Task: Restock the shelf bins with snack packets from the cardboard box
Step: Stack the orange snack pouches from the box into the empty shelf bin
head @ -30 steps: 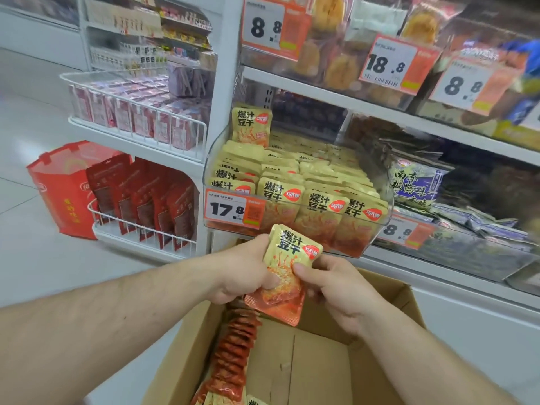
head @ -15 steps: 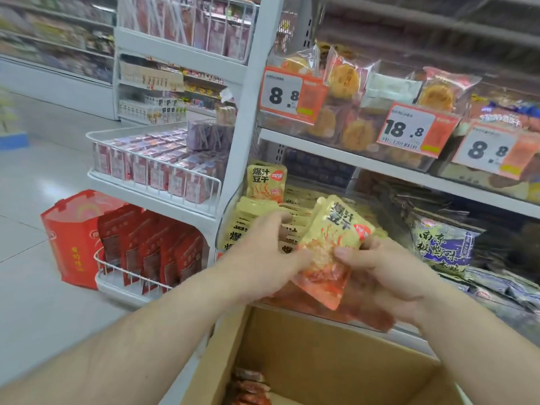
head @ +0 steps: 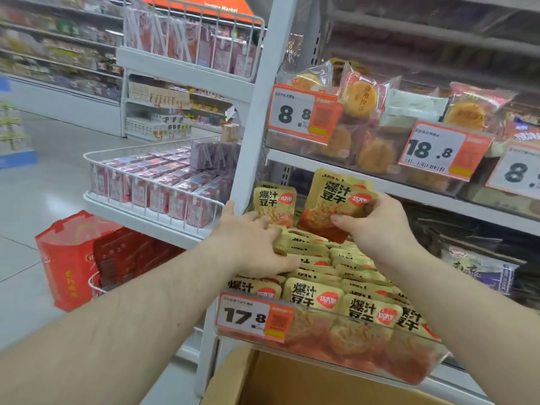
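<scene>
Snack packets [head: 336, 206], a small stack, are pinched in the right hand [head: 377, 223] above the clear bin [head: 330, 340]. Flat-fingered, the left hand [head: 251, 244] presses the stocked rows aside, likely making room.

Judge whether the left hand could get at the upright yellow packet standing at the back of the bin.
Probably yes. The left hand rests open on the stacked packets just below the upright packet, with nothing between them. The right hand holds its own packet off to the side.
</scene>
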Action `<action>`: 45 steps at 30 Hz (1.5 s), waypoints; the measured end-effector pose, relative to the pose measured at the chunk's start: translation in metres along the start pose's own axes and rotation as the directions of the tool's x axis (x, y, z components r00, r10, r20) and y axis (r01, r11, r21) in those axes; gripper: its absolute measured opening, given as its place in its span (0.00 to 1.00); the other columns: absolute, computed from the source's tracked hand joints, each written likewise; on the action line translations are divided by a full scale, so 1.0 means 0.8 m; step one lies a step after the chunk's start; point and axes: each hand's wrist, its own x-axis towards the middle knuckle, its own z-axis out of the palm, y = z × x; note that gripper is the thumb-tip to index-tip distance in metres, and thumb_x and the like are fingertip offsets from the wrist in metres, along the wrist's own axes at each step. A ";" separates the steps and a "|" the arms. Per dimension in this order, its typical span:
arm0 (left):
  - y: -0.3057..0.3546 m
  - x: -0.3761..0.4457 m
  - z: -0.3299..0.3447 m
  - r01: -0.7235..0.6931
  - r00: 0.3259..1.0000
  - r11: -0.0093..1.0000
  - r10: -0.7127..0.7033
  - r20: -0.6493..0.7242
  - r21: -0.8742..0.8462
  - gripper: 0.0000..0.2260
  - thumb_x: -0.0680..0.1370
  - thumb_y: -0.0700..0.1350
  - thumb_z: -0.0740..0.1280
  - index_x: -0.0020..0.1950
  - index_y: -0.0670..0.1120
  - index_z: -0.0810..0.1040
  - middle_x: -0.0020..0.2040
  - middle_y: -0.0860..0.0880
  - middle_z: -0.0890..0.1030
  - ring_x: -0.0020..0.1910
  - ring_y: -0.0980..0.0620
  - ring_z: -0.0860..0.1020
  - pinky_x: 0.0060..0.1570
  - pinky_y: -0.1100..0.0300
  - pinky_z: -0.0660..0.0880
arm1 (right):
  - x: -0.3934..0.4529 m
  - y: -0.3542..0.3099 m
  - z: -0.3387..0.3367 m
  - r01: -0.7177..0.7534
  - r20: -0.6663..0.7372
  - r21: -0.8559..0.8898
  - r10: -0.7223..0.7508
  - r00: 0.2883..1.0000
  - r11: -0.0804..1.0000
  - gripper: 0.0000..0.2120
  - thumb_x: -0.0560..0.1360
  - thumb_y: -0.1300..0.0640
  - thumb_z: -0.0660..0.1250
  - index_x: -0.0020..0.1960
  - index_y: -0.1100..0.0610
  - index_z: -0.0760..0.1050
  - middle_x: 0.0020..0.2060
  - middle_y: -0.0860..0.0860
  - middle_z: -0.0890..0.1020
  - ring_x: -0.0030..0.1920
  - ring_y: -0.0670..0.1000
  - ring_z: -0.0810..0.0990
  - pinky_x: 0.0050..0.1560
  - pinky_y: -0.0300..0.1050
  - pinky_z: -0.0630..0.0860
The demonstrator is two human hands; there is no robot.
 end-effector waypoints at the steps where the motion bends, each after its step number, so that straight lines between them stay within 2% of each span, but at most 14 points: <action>1: 0.000 0.001 0.001 0.005 1.000 1.000 -0.005 0.001 -0.001 0.42 0.72 0.77 0.41 0.81 0.55 0.54 0.81 0.51 0.55 0.80 0.49 0.52 0.74 0.33 0.43 | 0.002 0.001 0.004 0.013 -0.002 -0.024 -0.013 1.000 1.000 0.17 0.67 0.62 0.79 0.53 0.51 0.80 0.46 0.44 0.85 0.49 0.48 0.83 0.58 0.54 0.79; 4: 0.001 -0.002 0.006 0.004 0.999 1.000 -0.004 -0.032 -0.007 0.43 0.72 0.77 0.42 0.80 0.54 0.56 0.80 0.50 0.59 0.79 0.48 0.56 0.74 0.37 0.52 | 0.007 0.003 0.012 0.051 0.011 -0.068 -0.050 0.999 0.996 0.17 0.67 0.62 0.79 0.53 0.50 0.81 0.46 0.43 0.85 0.50 0.48 0.83 0.60 0.54 0.78; 6: 0.001 -0.005 0.010 -0.002 0.998 1.000 0.001 -0.069 -0.018 0.42 0.73 0.76 0.43 0.80 0.53 0.59 0.79 0.50 0.62 0.78 0.49 0.59 0.73 0.41 0.57 | 0.011 0.002 0.016 0.066 0.019 -0.075 -0.065 0.998 0.995 0.15 0.67 0.62 0.79 0.49 0.48 0.80 0.45 0.43 0.85 0.50 0.48 0.83 0.59 0.55 0.78; 8: 0.002 -0.005 0.014 -0.002 0.992 1.000 0.001 -0.127 -0.014 0.41 0.73 0.75 0.42 0.78 0.52 0.63 0.76 0.51 0.67 0.75 0.49 0.63 0.68 0.44 0.63 | 0.015 0.000 0.020 0.090 0.026 -0.088 -0.088 0.996 0.992 0.14 0.67 0.61 0.79 0.47 0.47 0.79 0.44 0.43 0.85 0.50 0.48 0.83 0.58 0.55 0.79; 11: 0.005 -0.004 0.021 0.013 0.978 1.000 -0.014 -0.209 -0.006 0.42 0.71 0.75 0.40 0.73 0.53 0.69 0.70 0.51 0.73 0.70 0.49 0.69 0.60 0.47 0.68 | 0.021 -0.005 0.029 0.139 0.058 -0.141 -0.132 0.990 0.980 0.14 0.68 0.61 0.78 0.50 0.48 0.80 0.44 0.42 0.85 0.49 0.46 0.83 0.58 0.52 0.79; 13: 0.005 -0.006 0.023 0.021 0.968 1.000 -0.021 -0.250 -0.003 0.43 0.70 0.74 0.38 0.72 0.53 0.71 0.68 0.52 0.75 0.68 0.49 0.71 0.58 0.48 0.69 | 0.023 -0.007 0.036 0.175 0.092 -0.181 -0.161 0.983 0.968 0.14 0.68 0.60 0.78 0.51 0.48 0.81 0.44 0.41 0.85 0.49 0.45 0.83 0.58 0.50 0.79; 16: 0.006 -0.008 0.025 0.023 0.959 1.000 -0.025 -0.284 -0.009 0.38 0.73 0.73 0.43 0.71 0.53 0.72 0.66 0.52 0.76 0.66 0.49 0.72 0.57 0.49 0.69 | 0.025 -0.010 0.047 0.231 0.152 -0.249 -0.197 0.968 0.941 0.16 0.68 0.60 0.77 0.53 0.48 0.80 0.45 0.41 0.85 0.50 0.44 0.82 0.58 0.46 0.78; 20: 0.006 -0.007 0.026 0.039 0.958 0.998 -0.052 -0.282 -0.052 0.34 0.74 0.73 0.46 0.66 0.54 0.75 0.63 0.53 0.77 0.65 0.50 0.72 0.56 0.48 0.70 | 0.029 -0.016 0.059 0.228 0.200 -0.297 -0.173 0.964 0.927 0.16 0.68 0.58 0.77 0.54 0.48 0.79 0.47 0.44 0.84 0.51 0.47 0.81 0.52 0.40 0.74; 23: 0.007 -0.007 0.024 0.042 0.962 0.997 -0.057 -0.268 -0.062 0.33 0.74 0.73 0.47 0.65 0.54 0.76 0.62 0.52 0.77 0.65 0.49 0.72 0.56 0.48 0.69 | 0.038 -0.020 0.071 0.203 0.220 -0.335 -0.134 0.966 0.920 0.15 0.68 0.57 0.78 0.52 0.48 0.79 0.46 0.45 0.84 0.50 0.49 0.81 0.51 0.42 0.74; 28: 0.006 -0.009 0.021 0.042 0.963 0.995 -0.064 -0.261 -0.092 0.33 0.74 0.73 0.49 0.66 0.54 0.75 0.62 0.51 0.77 0.64 0.49 0.71 0.57 0.48 0.70 | 0.056 -0.018 0.080 0.094 0.203 -0.294 -0.034 0.979 0.951 0.15 0.65 0.58 0.79 0.50 0.50 0.80 0.46 0.48 0.84 0.49 0.52 0.82 0.54 0.53 0.80; 31: 0.006 -0.009 0.021 0.038 0.959 0.994 -0.064 -0.275 -0.100 0.34 0.74 0.73 0.49 0.67 0.54 0.75 0.62 0.51 0.77 0.64 0.49 0.70 0.57 0.50 0.71 | 0.063 -0.013 0.075 0.057 0.179 -0.226 -0.016 0.984 0.972 0.16 0.64 0.59 0.79 0.50 0.51 0.80 0.46 0.47 0.85 0.49 0.52 0.83 0.54 0.54 0.81; 35: 0.007 -0.009 0.021 0.014 0.958 0.993 -0.046 -0.282 -0.116 0.34 0.74 0.72 0.49 0.74 0.57 0.69 0.65 0.52 0.75 0.67 0.50 0.69 0.58 0.51 0.70 | 0.066 -0.013 0.064 0.048 0.157 -0.188 -0.018 0.987 0.981 0.16 0.66 0.60 0.78 0.52 0.52 0.81 0.46 0.48 0.85 0.49 0.52 0.84 0.55 0.55 0.80; 41: 0.007 -0.011 0.019 0.031 0.961 0.995 -0.057 -0.272 -0.099 0.33 0.74 0.72 0.49 0.67 0.53 0.75 0.62 0.53 0.76 0.64 0.50 0.70 0.55 0.51 0.71 | 0.055 -0.014 0.085 0.072 0.215 -0.239 -0.020 0.976 0.968 0.16 0.67 0.59 0.79 0.53 0.51 0.80 0.47 0.47 0.84 0.49 0.51 0.83 0.55 0.53 0.80; 45: 0.007 -0.010 0.020 0.030 0.963 0.993 -0.058 -0.263 -0.111 0.33 0.75 0.72 0.49 0.68 0.53 0.75 0.64 0.54 0.76 0.64 0.51 0.70 0.55 0.51 0.71 | 0.051 -0.014 0.101 -0.031 0.252 -0.215 0.086 0.964 0.976 0.15 0.69 0.59 0.78 0.53 0.52 0.79 0.47 0.48 0.84 0.51 0.51 0.82 0.58 0.54 0.79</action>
